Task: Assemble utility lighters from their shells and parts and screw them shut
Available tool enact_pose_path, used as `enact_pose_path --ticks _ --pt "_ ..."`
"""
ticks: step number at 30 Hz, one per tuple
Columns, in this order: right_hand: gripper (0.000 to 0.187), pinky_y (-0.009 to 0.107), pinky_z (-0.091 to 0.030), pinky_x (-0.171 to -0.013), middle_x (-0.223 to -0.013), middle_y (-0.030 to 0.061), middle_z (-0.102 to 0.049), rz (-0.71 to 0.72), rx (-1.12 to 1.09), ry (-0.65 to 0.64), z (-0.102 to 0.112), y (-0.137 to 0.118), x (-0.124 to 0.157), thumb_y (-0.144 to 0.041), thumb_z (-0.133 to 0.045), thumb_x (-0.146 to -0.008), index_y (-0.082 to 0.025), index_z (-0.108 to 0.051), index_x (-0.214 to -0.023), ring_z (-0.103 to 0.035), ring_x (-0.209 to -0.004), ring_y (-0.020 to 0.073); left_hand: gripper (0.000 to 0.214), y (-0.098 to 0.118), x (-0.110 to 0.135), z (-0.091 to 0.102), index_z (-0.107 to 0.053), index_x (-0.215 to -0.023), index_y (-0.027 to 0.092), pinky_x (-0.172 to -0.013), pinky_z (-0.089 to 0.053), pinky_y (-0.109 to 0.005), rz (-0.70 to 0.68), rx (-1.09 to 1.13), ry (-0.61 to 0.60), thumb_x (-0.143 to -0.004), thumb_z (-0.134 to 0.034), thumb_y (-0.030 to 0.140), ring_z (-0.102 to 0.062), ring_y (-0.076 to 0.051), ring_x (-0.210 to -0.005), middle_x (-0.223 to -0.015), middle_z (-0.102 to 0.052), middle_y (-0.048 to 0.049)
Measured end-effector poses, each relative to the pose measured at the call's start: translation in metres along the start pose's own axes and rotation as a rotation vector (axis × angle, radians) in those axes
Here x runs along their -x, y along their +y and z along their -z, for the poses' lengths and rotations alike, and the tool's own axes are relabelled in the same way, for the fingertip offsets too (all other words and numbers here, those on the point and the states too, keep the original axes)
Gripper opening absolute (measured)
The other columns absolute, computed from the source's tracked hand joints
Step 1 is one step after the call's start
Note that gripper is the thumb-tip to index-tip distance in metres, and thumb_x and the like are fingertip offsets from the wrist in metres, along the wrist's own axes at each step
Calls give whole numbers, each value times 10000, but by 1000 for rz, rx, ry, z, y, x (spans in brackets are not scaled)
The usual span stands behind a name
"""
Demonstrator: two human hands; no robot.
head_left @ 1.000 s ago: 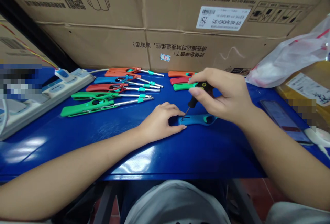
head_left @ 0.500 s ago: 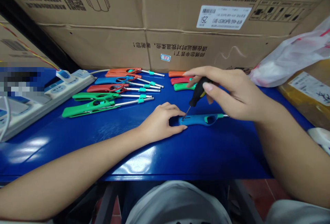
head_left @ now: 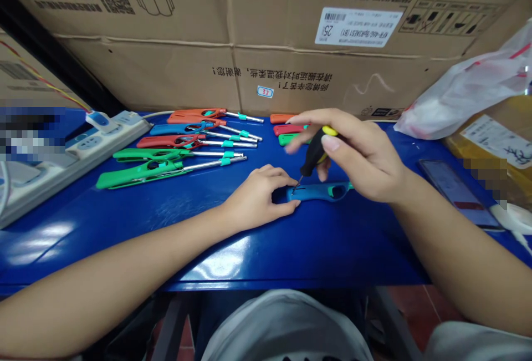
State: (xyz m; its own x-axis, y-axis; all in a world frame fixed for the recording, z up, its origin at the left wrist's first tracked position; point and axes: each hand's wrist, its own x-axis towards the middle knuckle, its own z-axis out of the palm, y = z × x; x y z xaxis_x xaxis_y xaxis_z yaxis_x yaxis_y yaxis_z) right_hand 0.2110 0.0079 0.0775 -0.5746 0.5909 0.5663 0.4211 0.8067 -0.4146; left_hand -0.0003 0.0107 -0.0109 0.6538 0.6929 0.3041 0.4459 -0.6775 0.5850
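Note:
A blue gas lighter point(head_left: 318, 192) lies flat on the blue table, its handle end gripped between the thumb and fingers of my left hand point(head_left: 261, 197). My right hand point(head_left: 361, 156) is closed on a screwdriver point(head_left: 315, 153) with a black and yellow handle. The screwdriver leans to the right, and its tip meets the lighter's handle near my left fingertips. The lighter's metal tube is mostly hidden behind my right hand.
Several lighters in orange, blue, red and green point(head_left: 141, 175) lie in a row at the left. Coloured handle pieces point(head_left: 285, 129) sit behind my right hand. A power strip point(head_left: 89, 145), a cardboard box point(head_left: 187, 72), a plastic bag point(head_left: 465, 89) and a phone point(head_left: 461, 192) surround the work area.
My right hand has turned and shifted slightly left with the screwdriver, whose yellow handle end now shows. The phone at the right has come into view. My left hand stays on the lighter.

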Motion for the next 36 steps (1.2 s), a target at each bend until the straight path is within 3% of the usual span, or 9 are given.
enact_pose_path --ticks 5,8,11,13,18,20,24,31,36 --pt "308 272 -535 -644 -835 8 -774 74 259 213 -7 9 1 -544 -669 -924 -244 -727 -960 -698 -677 162 288 -1 1 -2 -725 -1141 207 -981 -512 -452 1 11 17 -880 -739 328 -654 -259 -1027 -1124 -739 -61" --pt "411 294 -551 -675 -980 46 -784 26 243 187 -7 11 1 -567 -524 -998 -237 -703 -1165 -724 -757 182 280 0 0 -1 -722 -1153 212 -981 -515 -453 12 -5 15 -896 -719 322 -651 -259 -1032 -1124 -735 -64" --pt "478 320 -580 -728 -1233 79 -729 -3 51 26 -3 8 0 -444 -402 -1059 -253 -500 -1487 -733 -908 196 277 1 0 1 -727 -1161 211 -965 -520 -449 17 -18 -2 -907 -706 318 -647 -253 -1012 -1108 -732 -69" --pt "460 311 -583 -721 -1245 65 -726 -11 18 -2 0 8 -1 -407 -462 -1043 -277 -507 -1482 -727 -904 187 274 1 0 1 -731 -1156 213 -968 -520 -451 21 -16 -8 -902 -713 315 -646 -256 -1017 -1108 -730 -69" --pt "326 288 -530 -622 -942 25 -788 20 294 206 -6 12 0 -539 -700 -895 -245 -726 -1033 -700 -700 176 265 -1 0 0 -732 -1138 202 -989 -513 -462 24 14 9 -897 -725 313 -648 -260 -1027 -1101 -729 -67" --pt "358 286 -521 -624 -924 35 -779 12 295 216 -6 13 1 -534 -613 -956 -228 -704 -1119 -700 -694 172 277 -1 0 0 -734 -1150 197 -977 -517 -457 22 13 8 -899 -725 315 -645 -256 -1013 -1092 -726 -69" --pt "424 281 -558 -680 -1163 62 -739 -37 35 -9 -1 12 -1 -383 -473 -1039 -247 -510 -1438 -717 -784 157 278 1 -1 2 -740 -1156 203 -964 -521 -442 22 7 -7 -898 -726 304 -642 -247 -996 -1087 -724 -69" --pt "253 275 -514 -608 -835 -3 -738 -26 241 158 -1 15 -2 -484 -730 -885 -243 -660 -923 -648 -639 150 286 1 0 1 -741 -1153 188 -979 -516 -449 30 24 3 -894 -736 307 -642 -251 -1010 -1091 -723 -71" --pt "338 276 -540 -681 -1142 73 -736 -25 -11 -82 9 9 -2 -309 -524 -1018 -209 -556 -1340 -706 -816 162 297 0 0 1 -743 -1169 186 -956 -521 -436 25 20 -8 -898 -734 308 -637 -244 -988 -1085 -719 -72"
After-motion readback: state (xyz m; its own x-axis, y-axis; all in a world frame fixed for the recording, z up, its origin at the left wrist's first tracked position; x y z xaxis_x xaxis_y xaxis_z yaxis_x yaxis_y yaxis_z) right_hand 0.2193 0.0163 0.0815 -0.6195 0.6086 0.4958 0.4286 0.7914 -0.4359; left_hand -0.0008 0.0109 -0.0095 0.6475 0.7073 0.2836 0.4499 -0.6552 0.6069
